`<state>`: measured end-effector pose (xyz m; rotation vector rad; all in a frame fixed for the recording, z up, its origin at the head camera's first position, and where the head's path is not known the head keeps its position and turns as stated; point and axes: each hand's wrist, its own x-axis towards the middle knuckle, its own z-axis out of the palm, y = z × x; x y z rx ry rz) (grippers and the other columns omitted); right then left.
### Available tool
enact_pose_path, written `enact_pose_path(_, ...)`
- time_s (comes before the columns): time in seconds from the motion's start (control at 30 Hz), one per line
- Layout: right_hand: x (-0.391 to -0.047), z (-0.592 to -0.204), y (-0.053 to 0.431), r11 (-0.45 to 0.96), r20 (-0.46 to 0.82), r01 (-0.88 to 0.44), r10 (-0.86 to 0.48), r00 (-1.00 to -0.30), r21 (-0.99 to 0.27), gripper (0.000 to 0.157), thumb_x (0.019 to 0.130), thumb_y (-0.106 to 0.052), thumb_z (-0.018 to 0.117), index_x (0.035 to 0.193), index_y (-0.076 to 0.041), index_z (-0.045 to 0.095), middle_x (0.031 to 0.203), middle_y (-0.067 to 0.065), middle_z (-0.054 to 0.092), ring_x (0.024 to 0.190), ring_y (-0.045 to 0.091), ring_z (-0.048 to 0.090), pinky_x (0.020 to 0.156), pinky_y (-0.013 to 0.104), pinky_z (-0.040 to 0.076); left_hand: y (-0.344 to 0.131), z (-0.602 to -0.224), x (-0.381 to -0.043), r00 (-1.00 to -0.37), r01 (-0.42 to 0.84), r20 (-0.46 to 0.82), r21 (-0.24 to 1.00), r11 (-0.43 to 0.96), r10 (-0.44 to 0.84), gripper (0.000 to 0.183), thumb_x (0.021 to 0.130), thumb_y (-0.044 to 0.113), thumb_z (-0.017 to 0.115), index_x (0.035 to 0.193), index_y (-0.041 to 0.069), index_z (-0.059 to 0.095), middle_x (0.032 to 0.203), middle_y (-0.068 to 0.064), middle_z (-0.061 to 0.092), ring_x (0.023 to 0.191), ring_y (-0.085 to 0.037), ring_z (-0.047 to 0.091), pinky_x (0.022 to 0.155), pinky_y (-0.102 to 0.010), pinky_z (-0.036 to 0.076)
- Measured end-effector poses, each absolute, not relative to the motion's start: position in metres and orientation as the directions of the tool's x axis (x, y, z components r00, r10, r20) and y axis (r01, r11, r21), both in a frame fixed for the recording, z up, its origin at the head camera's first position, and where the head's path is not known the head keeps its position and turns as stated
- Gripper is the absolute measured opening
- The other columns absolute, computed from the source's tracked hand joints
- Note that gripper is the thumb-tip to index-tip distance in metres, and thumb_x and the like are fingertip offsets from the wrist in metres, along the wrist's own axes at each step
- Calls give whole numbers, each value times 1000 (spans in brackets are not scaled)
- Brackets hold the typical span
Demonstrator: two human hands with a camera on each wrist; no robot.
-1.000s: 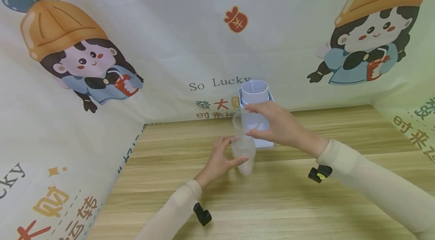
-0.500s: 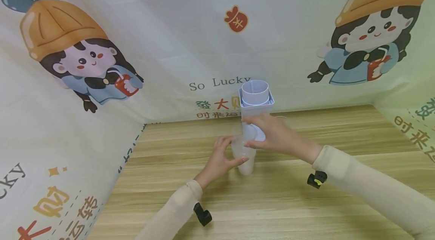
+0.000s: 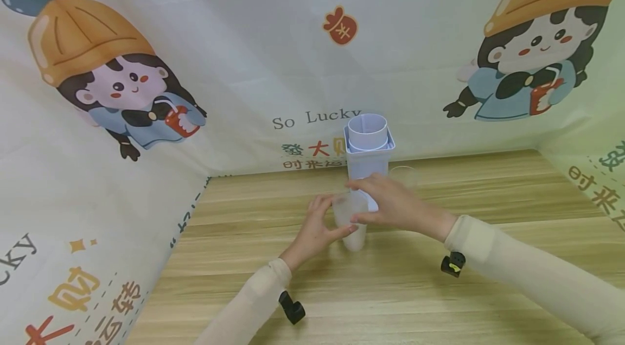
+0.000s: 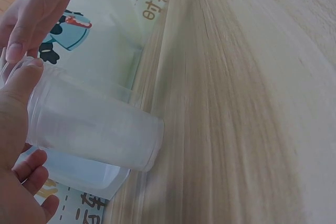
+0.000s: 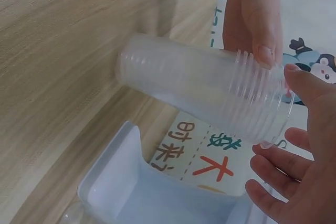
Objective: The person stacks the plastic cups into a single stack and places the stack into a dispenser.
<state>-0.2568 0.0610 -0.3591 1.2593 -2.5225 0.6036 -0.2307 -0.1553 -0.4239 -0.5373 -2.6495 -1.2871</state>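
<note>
A stack of nested clear plastic cups (image 3: pixel 354 234) stands upright on the wooden table. My left hand (image 3: pixel 314 231) grips it, thumb and fingers round the upper part. At the top rims is my right hand (image 3: pixel 397 206), its thumb and fingers curved round them. In the right wrist view several rims show close together on the stack (image 5: pixel 194 85), with the right thumb (image 5: pixel 304 80) at the top one. The left wrist view shows the left thumb (image 4: pixel 23 80) along the side of the stack. Just behind stands a pale blue plastic holder (image 3: pixel 368 163) with a round tube on top.
Right of the holder, the faint rim of another clear cup (image 3: pixel 404 168) shows, partly behind the right hand. A printed cloth (image 3: pixel 273 63) hangs at the back and sides of the table (image 3: pixel 415 291).
My right hand has come down and slightly nearer, lowering a clear cup into the stack that the left hand holds. The left hand has stayed put. The clear cup beside the holder has come into view.
</note>
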Motion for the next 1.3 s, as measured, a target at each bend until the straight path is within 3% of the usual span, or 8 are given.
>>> enact_pose_path(0.5,-254,-360,61,530,428,-811,-691,-582,-247,65,84,-43,76,136,-9,56,126,8,67,113,26,61,93,45,53,-155,-425,-231,-923,384,293,730,565,249,71,80,32,83,141,12,52,142,-12,48,134,-32,38,112,-56,37)
enact_pose_path(0.97,-252,-368,62,560,393,-778,-672,-628,-285,70,85,-46,75,142,-12,51,128,10,66,117,26,61,96,46,53,-155,-428,-231,-917,398,311,722,565,249,70,79,31,84,139,11,53,141,-13,49,134,-33,39,111,-57,37)
enact_pose_path(1.3,-261,-377,87,584,432,-742,-605,-669,-330,63,85,-39,75,135,-6,56,121,14,69,111,31,64,95,50,52,-155,-426,-230,-917,400,311,718,570,251,71,78,31,85,139,12,54,138,-12,50,131,-31,41,110,-55,38)
